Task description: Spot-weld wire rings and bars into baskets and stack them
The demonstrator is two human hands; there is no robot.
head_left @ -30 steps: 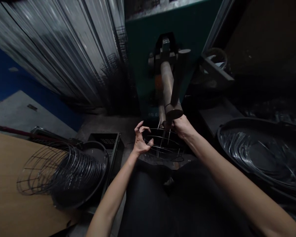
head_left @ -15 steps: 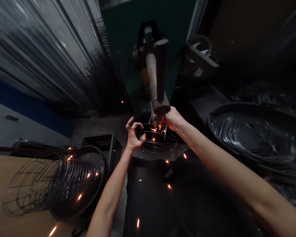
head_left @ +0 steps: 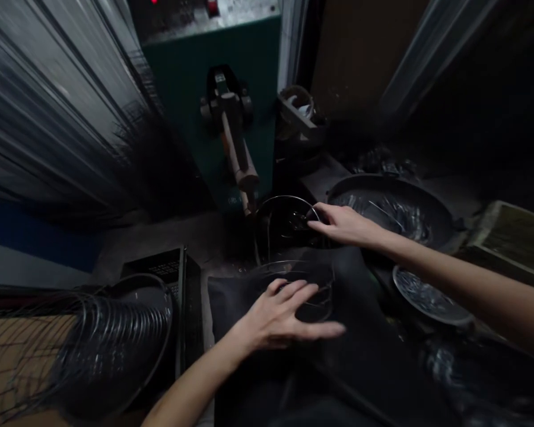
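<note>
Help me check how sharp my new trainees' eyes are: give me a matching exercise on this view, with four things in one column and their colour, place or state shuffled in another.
Things:
1. Right hand
2. Left hand
3. Machine cabinet
4. Row of wire rings

Descriptions:
A. Green
B. At the dark round basin, picture's left
C. Holding the rim of the wire hoop
D. Spread open in front of the dark cloth

Right pairs: 1-C, 2-D, 3-A, 4-B

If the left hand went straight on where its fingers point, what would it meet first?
Probably the right side of the wire frame, just past the left hand; depth is unclear, so it might pass over the wires toward the dark cloth beyond.
</note>
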